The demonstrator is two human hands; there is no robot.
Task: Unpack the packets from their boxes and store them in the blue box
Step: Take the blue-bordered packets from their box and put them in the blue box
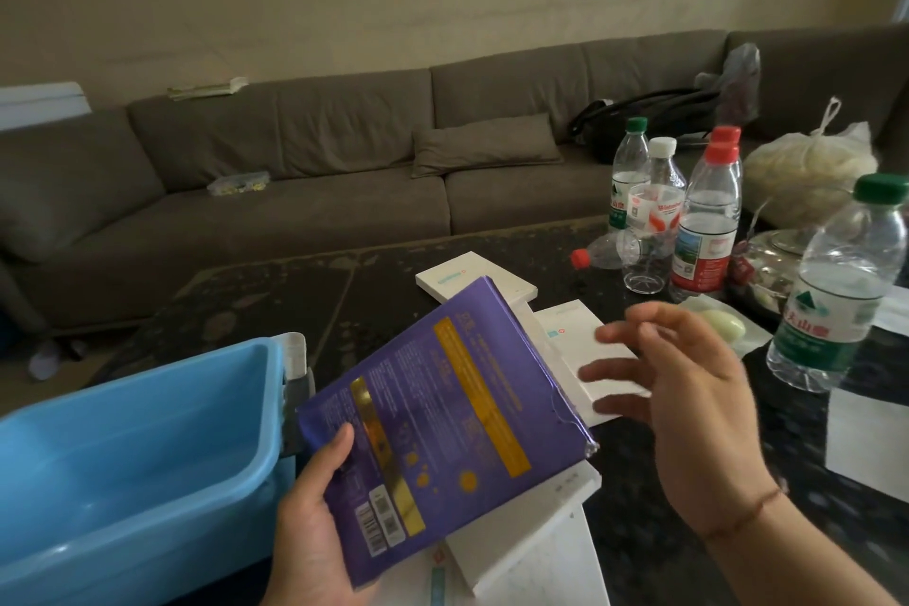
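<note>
A left hand (315,531) grips a purple box (442,423) (gold print facing up) beside a blue box (147,458); the right hand (688,389) hovers with fingers spread above white boxes (605,359).

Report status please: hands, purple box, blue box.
Left hand grips purple box. Right hand open, holds nothing. Blue box at left, no packets visible inside. Nothing blocks it.

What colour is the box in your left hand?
Purple, with gold-yellow stripes and print. The box shows best in the head view, gripped by the left hand.
</note>
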